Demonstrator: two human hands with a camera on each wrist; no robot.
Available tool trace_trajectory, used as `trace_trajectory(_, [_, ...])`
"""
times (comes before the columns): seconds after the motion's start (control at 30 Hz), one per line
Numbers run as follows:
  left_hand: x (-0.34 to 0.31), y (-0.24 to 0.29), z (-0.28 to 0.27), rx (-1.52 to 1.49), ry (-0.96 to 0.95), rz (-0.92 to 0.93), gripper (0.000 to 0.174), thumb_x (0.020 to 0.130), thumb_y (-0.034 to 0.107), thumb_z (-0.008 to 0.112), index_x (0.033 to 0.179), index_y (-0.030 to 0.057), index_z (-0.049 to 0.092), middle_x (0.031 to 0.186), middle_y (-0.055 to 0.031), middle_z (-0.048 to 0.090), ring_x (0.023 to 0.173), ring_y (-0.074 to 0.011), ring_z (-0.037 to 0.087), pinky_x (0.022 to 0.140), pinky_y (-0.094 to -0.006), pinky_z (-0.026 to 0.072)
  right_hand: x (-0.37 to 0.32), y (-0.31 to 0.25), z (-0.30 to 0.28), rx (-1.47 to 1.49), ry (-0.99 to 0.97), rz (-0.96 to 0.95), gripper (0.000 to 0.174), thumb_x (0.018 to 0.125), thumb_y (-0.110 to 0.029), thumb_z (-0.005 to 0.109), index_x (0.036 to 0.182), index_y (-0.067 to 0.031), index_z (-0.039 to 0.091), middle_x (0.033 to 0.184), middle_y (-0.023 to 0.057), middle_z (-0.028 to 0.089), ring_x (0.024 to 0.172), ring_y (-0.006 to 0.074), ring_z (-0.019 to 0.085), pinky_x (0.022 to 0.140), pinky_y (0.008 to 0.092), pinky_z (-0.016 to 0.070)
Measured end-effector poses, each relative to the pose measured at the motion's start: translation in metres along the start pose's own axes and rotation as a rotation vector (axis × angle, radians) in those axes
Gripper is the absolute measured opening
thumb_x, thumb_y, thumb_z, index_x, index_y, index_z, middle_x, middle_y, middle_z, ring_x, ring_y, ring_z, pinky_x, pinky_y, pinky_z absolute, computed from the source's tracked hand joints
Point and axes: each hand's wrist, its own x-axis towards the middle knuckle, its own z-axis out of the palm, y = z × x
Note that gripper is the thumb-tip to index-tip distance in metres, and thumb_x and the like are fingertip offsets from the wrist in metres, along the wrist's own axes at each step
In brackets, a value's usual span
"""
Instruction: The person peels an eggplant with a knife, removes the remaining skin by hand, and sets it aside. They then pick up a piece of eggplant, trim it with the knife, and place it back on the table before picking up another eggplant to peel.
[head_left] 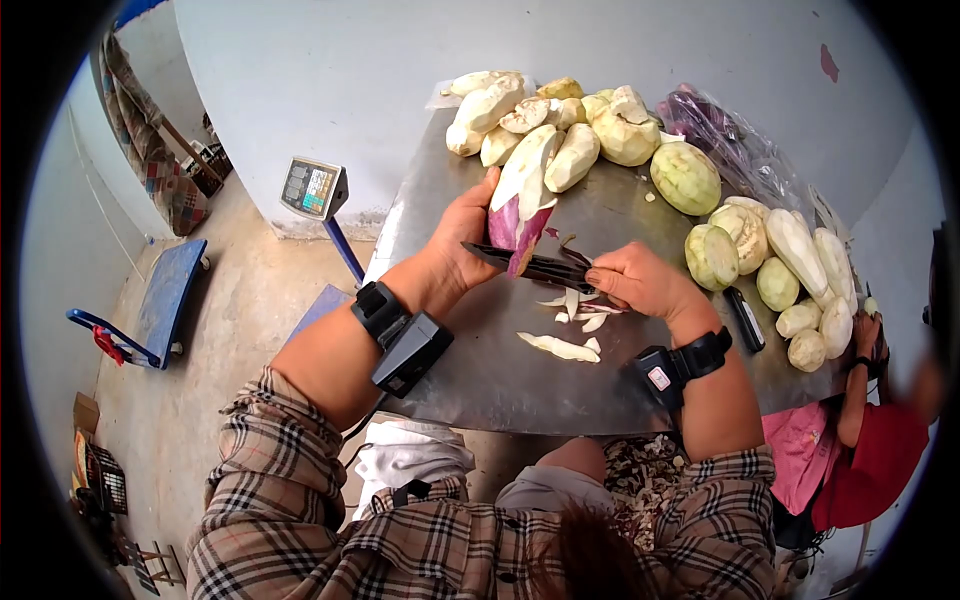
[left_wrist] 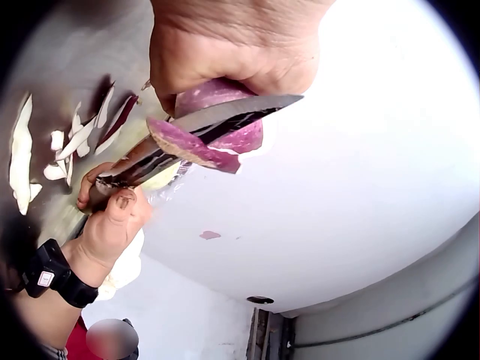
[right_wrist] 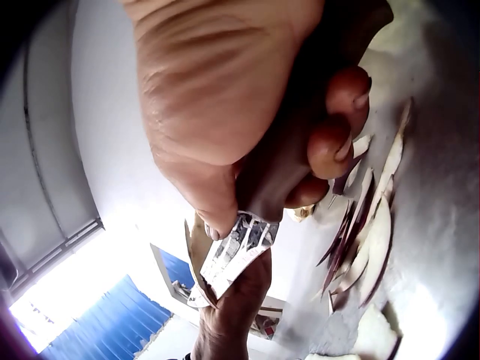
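Note:
My left hand (head_left: 462,243) grips a partly peeled eggplant (head_left: 516,224), pale flesh at its far end and purple skin at the near end. My right hand (head_left: 645,283) is wrapped around the dark handle (right_wrist: 274,169) of a knife (head_left: 545,269). The blade lies across the purple near end, its tip pointing toward my left wrist. A strip of purple skin (left_wrist: 191,146) stands off the eggplant over the blade in the left wrist view. Cut peelings (head_left: 560,347) lie on the metal table (head_left: 470,370) below the knife.
Peeled eggplants (head_left: 685,178) are heaped along the table's far and right sides, near a plastic bag (head_left: 740,150). A dark oblong object (head_left: 744,320) lies at right. Another person (head_left: 880,450) is at the right edge. A scale (head_left: 313,188) and blue trolley (head_left: 170,290) stand left.

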Motion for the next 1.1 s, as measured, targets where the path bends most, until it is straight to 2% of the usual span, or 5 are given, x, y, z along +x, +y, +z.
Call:
trace_trajectory(0.1, [-0.004, 0.000, 0.011, 0.083, 0.079, 0.079, 0.042, 0.098, 0.040, 0.035, 0.122, 0.0086, 0.049, 0.116, -0.0096, 0.059, 0.102, -0.0235, 0.059, 0.090, -0.0432, 0.0486, -0.001, -0.003, -0.001, -0.010, 0.000, 0.027, 0.033, 0.090, -0.028, 0.056, 0.076, 0.0019, 0.059, 0.052, 0.0063, 0.050, 0.049, 0.0117, 0.043, 0.048, 0.0300, 0.0380])
trace_trajectory(0.43, [0.006, 0.006, -0.009, 0.190, 0.151, 0.218, 0.042, 0.094, 0.046, 0.045, 0.121, 0.0158, 0.052, 0.113, -0.0010, 0.060, 0.100, -0.0174, 0.058, 0.088, -0.0369, 0.0463, -0.013, -0.021, -0.014, -0.442, 0.250, -0.025, 0.031, 0.075, -0.033, 0.069, 0.072, -0.0033, 0.061, 0.065, 0.0162, 0.059, 0.059, 0.0361, 0.053, 0.053, 0.0383, 0.0422])
trace_trajectory(0.63, [0.009, 0.004, -0.011, 0.211, 0.108, 0.254, 0.044, 0.092, 0.047, 0.048, 0.123, 0.0155, 0.051, 0.117, -0.0013, 0.058, 0.105, -0.0170, 0.054, 0.093, -0.0380, 0.0423, -0.014, -0.013, -0.017, -0.513, 0.300, -0.152, 0.027, 0.067, -0.023, 0.073, 0.072, -0.0007, 0.059, 0.063, 0.0133, 0.055, 0.056, 0.0278, 0.049, 0.053, 0.0328, 0.0405])
trace_trajectory(0.73, [0.009, 0.005, -0.014, 0.233, 0.091, 0.234, 0.045, 0.091, 0.046, 0.051, 0.123, 0.0133, 0.050, 0.118, -0.0024, 0.058, 0.106, -0.0177, 0.054, 0.094, -0.0385, 0.0409, -0.014, -0.013, -0.018, -0.450, 0.355, -0.097, 0.030, 0.067, -0.027, 0.076, 0.070, -0.0022, 0.060, 0.065, 0.0135, 0.058, 0.058, 0.0315, 0.052, 0.054, 0.0356, 0.0418])
trace_trajectory(1.1, [0.002, 0.001, -0.005, 0.243, 0.081, 0.153, 0.042, 0.088, 0.033, 0.052, 0.121, 0.0057, 0.051, 0.119, -0.0085, 0.057, 0.109, -0.0230, 0.052, 0.099, -0.0398, 0.0357, -0.008, 0.003, -0.013, 0.086, 0.315, -0.033, 0.038, 0.092, -0.034, 0.052, 0.078, 0.0011, 0.056, 0.055, 0.0019, 0.048, 0.052, 0.0094, 0.042, 0.049, 0.0253, 0.0355])
